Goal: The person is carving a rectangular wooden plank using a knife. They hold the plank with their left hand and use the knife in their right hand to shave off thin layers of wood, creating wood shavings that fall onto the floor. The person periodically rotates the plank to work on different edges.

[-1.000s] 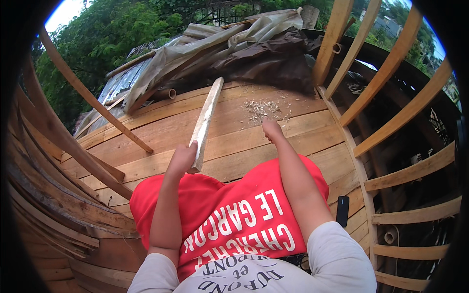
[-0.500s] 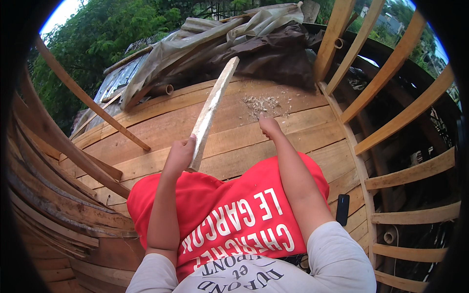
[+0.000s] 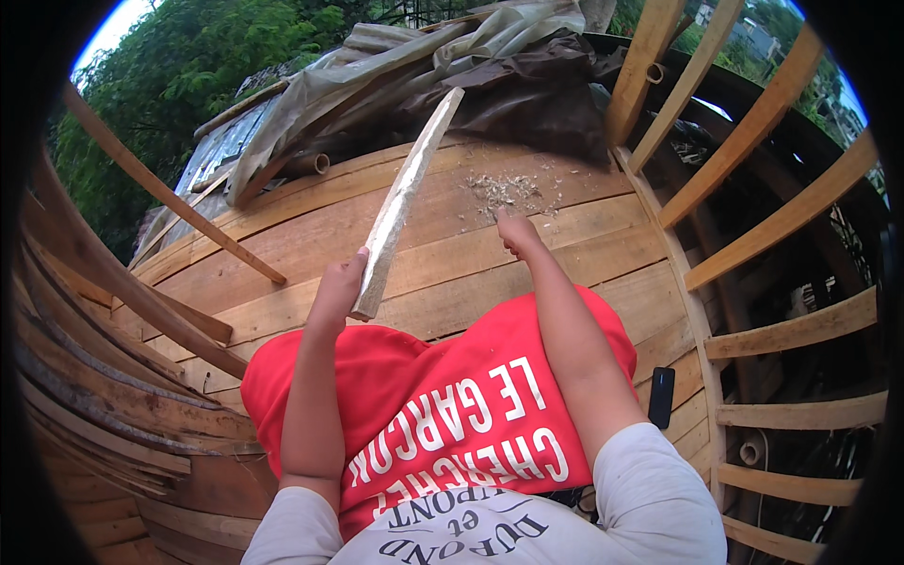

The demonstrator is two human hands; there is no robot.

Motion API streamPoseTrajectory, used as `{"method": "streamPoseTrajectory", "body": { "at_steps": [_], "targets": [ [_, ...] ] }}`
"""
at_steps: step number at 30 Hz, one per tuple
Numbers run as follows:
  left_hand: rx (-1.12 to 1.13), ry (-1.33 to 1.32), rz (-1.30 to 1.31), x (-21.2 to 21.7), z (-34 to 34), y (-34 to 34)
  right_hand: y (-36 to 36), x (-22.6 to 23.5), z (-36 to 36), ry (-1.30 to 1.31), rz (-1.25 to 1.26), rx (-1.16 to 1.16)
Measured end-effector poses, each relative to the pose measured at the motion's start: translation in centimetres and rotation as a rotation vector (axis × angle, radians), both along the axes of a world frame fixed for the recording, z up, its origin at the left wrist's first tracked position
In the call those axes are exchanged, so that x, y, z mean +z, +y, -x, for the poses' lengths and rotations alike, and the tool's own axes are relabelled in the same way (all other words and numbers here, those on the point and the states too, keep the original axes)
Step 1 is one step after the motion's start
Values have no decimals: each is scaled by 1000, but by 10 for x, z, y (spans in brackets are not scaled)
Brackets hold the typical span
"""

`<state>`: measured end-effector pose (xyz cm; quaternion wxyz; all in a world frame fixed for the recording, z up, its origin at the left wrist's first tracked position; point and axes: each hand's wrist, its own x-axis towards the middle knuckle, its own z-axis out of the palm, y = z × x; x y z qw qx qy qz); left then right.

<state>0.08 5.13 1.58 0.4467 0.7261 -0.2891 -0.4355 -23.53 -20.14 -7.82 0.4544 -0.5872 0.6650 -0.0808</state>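
Your left hand [image 3: 341, 290] was closed around a wooden strip [image 3: 403, 202] near its lower end, the thumb lying along its edge. From that grip the strip slanted away from you and toward the right, its upper face pale and bright, while its short butt end stuck out just right of the knuckles. Your right hand [image 3: 517, 235], well apart from the strip, had its fingers curled into a fist; whether they pinched anything inside cannot be told. Just beyond that fist, wood shavings [image 3: 508, 191] lay scattered across the plank floor [image 3: 603, 226]. Farther past both hands, a dark plastic sheet [image 3: 527, 108] lay crumpled. To the right of your right forearm sat a black phone-like object [image 3: 662, 397], and well left of your left hand were stacked boards [image 3: 104, 405].
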Motion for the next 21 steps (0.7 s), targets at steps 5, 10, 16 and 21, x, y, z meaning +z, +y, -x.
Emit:
{"method": "streamPoseTrajectory", "body": {
  "at_steps": [5,10,16,21],
  "targets": [
    [-57,146,13,-22,-11,-17,-2,2,-8,-38,-80,-33],
    [-109,474,7,-38,-11,-30,0,3,-18,-275,-120,35],
    [-136,850,113,-19,-8,-25,48,26,-48,-538,334,573],
    [-136,1065,129,-20,-10,-24,83,57,-63,-472,414,805]
  ]
}}
